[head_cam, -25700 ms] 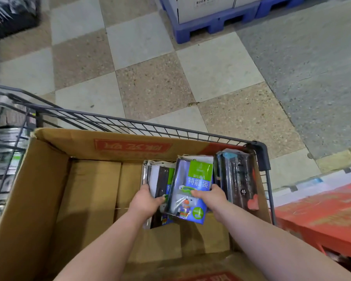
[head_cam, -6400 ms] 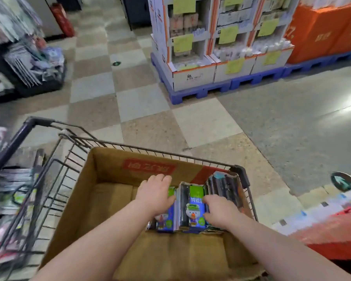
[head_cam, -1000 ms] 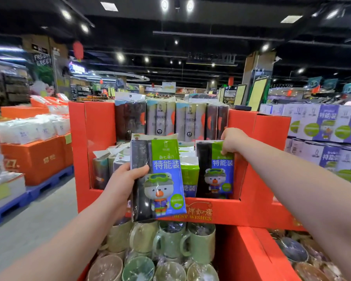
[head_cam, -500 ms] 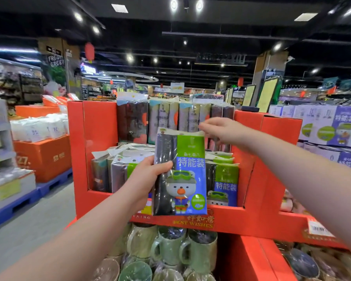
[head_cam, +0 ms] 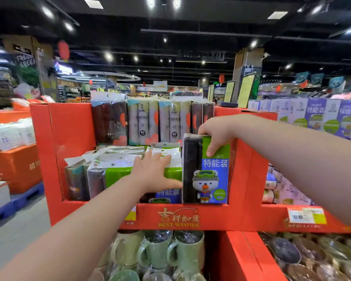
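A blue and green pack with a cartoon bear (head_cam: 209, 175) stands upright at the right end of the red display shelf (head_cam: 178, 217). My right hand (head_cam: 215, 131) grips its top edge, thumb on the front. My left hand (head_cam: 156, 172) lies flat with straight fingers against the row of similar packs (head_cam: 120, 173) to its left, thumb touching the bear pack's side.
Taller dark and grey rolled packs (head_cam: 150, 122) stand on the shelf's upper tier. Green mugs (head_cam: 170, 250) fill the bin below, wrapped bowls (head_cam: 312, 258) lie lower right. Purple boxes (head_cam: 320, 116) are stacked at right, orange pallet displays (head_cam: 12, 165) at left.
The bear pack went from my left hand into the shelf's right end. My right hand came down and took its top. My left hand let go and now presses the neighbouring packs.
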Demonstrator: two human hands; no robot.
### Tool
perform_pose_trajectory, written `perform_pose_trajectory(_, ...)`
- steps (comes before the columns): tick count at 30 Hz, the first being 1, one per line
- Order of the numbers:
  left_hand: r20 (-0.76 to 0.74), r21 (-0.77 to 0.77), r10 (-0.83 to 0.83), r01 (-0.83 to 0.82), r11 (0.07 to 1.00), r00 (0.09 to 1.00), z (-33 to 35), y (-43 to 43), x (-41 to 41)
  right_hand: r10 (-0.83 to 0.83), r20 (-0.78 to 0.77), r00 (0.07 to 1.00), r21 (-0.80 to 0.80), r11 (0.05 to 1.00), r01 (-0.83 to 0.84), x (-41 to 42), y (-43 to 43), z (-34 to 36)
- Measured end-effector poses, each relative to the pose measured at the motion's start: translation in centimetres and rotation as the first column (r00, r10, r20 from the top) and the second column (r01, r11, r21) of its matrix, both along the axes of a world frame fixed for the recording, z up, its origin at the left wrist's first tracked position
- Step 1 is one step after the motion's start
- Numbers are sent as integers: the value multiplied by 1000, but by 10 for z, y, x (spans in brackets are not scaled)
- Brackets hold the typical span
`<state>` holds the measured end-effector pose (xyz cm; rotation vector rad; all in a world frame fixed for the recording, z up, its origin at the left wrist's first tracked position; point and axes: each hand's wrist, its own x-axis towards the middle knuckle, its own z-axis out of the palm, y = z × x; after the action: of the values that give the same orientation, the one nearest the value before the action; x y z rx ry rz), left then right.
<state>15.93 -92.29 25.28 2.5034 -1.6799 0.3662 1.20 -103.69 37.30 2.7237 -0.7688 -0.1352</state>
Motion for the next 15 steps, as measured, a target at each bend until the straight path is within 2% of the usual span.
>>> perform_pose_trajectory(2,43,92,4,-8,996,999,-8,-2,8,-20,-8,1000,-74,997,19,6,-3,-12)
perform_pose_trajectory(4,50,49,-6,4,999,999,-9,-5,12,-46,-16,999,-124,991,43,11,-9,-23)
perform_pose_trajectory(8,75,26,-24,22,999,997,-11,-11,17,-109,-65,992,-126,987,100,15,-23,-31)
perform_pose_trajectory(15,84,25,-20,18,1000,996,-15,-18,22,-111,-201,973,-189,979,73,26,-27,-58)
